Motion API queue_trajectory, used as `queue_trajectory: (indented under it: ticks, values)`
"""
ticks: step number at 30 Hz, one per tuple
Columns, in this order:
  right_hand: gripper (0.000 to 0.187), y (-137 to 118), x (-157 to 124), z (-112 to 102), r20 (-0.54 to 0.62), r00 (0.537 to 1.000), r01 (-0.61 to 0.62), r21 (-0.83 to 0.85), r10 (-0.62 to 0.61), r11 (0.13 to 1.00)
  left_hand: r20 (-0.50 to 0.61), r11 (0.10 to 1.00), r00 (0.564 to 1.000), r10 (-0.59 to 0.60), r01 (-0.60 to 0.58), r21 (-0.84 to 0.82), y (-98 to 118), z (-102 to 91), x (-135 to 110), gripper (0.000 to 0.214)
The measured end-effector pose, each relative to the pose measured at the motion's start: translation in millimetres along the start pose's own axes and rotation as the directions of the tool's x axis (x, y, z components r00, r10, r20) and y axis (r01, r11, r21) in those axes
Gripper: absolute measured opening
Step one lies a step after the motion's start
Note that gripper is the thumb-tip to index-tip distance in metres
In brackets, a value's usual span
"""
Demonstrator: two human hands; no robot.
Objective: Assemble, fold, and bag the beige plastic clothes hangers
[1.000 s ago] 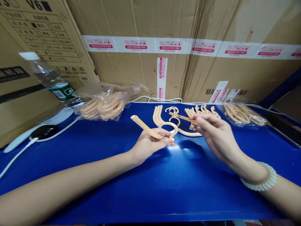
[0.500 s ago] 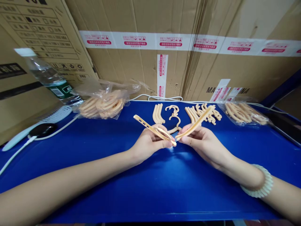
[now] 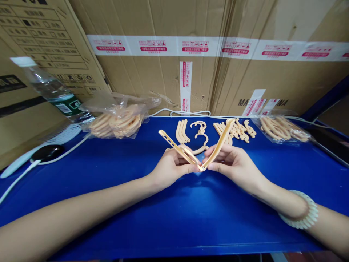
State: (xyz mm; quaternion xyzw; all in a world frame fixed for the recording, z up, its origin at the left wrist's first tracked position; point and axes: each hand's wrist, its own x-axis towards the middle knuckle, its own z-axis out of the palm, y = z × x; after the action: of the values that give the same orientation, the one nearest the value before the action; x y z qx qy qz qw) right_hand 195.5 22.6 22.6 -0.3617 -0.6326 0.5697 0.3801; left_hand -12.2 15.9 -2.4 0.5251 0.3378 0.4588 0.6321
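Note:
My left hand (image 3: pixel 174 165) pinches a beige plastic hanger arm (image 3: pixel 177 147) that slants up to the left. A second beige hanger arm (image 3: pixel 219 143), slanting up to the right, is gripped by my right hand (image 3: pixel 231 162). The two arms meet at their lower ends between my fingertips and form a V above the blue table (image 3: pixel 174 218). A ring-shaped beige part sits half hidden behind my left fingers. Behind my hands lie curved arms (image 3: pixel 182 131), a hook piece (image 3: pixel 201 127) and a heap of more arms and hooks (image 3: pixel 240 129).
A clear bag of beige ring parts (image 3: pixel 117 120) lies at the back left, another bag of parts (image 3: pixel 282 130) at the back right. A water bottle (image 3: pixel 51 91), a white fan and a black disc with a cable (image 3: pixel 46 153) sit far left. Cardboard boxes (image 3: pixel 191 54) wall the back.
My right hand picked an arm from the pile, brought it to my left hand, and the two arms' lower ends now touch, with the right arm tilted steeper than before.

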Motion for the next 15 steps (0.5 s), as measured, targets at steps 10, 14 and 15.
queue_trajectory:
  ticks: [10, 14, 15]
  values:
    - [0.024, -2.3, -4.4, 4.7, -0.030, 0.998, 0.062, -0.050, -0.063, 0.997, -0.052, 0.998, 0.999, -0.010, 0.013, 0.055, 0.3, 1.2, -1.7, 0.024]
    - [0.019, -1.0, -6.9, 8.0, -0.049, 0.988, 0.141, -0.065, -0.145, 0.988, -0.068, 0.999, 0.998, -0.001, 0.004, 0.043, -0.8, 1.4, -1.3, 0.022]
    - [0.020, -0.7, -7.0, 8.7, -0.053, 0.986, 0.154, -0.066, -0.158, 0.986, -0.068, 0.999, 0.998, 0.000, 0.003, 0.038, -1.1, 1.4, -1.2, 0.022]
